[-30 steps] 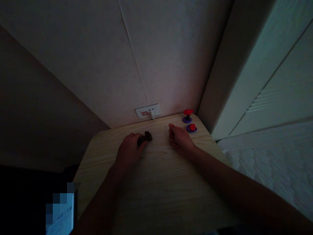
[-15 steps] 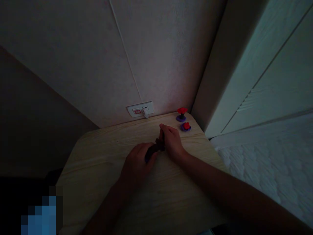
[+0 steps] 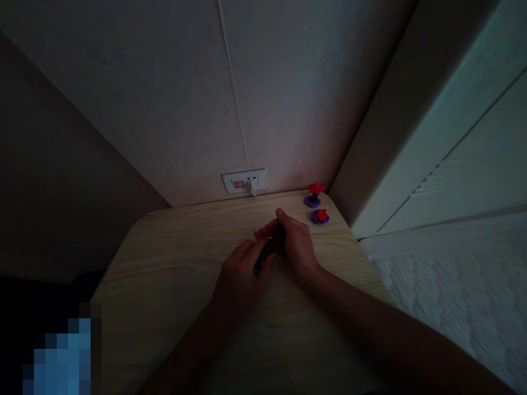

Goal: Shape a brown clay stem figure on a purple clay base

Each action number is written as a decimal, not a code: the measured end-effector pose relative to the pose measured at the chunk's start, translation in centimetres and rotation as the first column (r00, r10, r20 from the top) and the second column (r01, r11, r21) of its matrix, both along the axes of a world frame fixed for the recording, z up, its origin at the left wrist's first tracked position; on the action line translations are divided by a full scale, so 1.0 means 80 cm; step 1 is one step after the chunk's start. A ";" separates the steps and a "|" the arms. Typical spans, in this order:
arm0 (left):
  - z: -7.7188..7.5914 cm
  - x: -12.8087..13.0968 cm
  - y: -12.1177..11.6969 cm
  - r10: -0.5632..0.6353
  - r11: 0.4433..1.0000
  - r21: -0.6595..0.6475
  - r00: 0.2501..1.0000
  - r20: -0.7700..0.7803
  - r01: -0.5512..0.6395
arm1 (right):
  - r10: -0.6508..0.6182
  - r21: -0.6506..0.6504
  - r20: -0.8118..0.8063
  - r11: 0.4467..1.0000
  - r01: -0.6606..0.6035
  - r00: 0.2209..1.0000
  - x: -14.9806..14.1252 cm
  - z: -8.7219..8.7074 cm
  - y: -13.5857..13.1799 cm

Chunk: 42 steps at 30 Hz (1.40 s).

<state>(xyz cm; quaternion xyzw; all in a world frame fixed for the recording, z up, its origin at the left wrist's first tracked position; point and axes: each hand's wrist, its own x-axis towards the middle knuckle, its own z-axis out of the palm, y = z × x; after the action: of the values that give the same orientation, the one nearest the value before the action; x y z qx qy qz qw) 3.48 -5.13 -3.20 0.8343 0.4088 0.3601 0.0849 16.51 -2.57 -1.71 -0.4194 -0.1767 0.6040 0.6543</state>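
My left hand (image 3: 239, 273) is closed round the lower end of a dark, soft-looking lump (image 3: 268, 253), perhaps modelling clay, with a blue-purple tip. My right hand (image 3: 300, 246) curls about the upper end of the same piece, thumb raised, with some fingers reaching behind it. Much of the lump is hidden between both hands, and the light is dim. Past my right hand stand two small red and purple pieces: a taller flower-like one (image 3: 315, 193) on a dark stem with a purple base, and a lower red one (image 3: 321, 215) in a purple cup.
Both hands are over a pale wooden tabletop (image 3: 164, 291). A wall socket (image 3: 244, 181) with a white plug sits just above its back edge. To the right are a white panelled door or cabinet (image 3: 444, 131) and a quilted white surface (image 3: 444, 285).
The view has shifted a little. My right hand's fingers have come round toward my left hand and now cover more of the dark lump. The red and purple pieces stay put.
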 end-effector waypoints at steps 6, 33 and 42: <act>0.000 0.005 -0.007 -0.004 0.998 -0.063 0.999 0.048 0.007 | 0.001 -0.060 -0.066 0.998 -0.005 0.998 -0.002 0.001 -0.005; 0.001 0.001 -0.006 -0.030 0.997 -0.068 0.992 0.124 0.039 | 0.079 0.051 -0.007 0.996 -0.078 0.997 -0.017 -0.006 -0.021; 0.013 0.002 -0.006 -0.022 0.994 -0.099 0.986 0.164 0.039 | -0.006 -0.006 -0.027 1.000 0.006 1.000 -0.020 -0.006 -0.022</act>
<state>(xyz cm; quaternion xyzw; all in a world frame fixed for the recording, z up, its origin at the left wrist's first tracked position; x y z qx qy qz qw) 3.63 -5.59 -2.15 0.8029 0.4055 0.4044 0.1657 14.93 -4.35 -2.20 -0.4135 -0.1650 0.6081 0.6572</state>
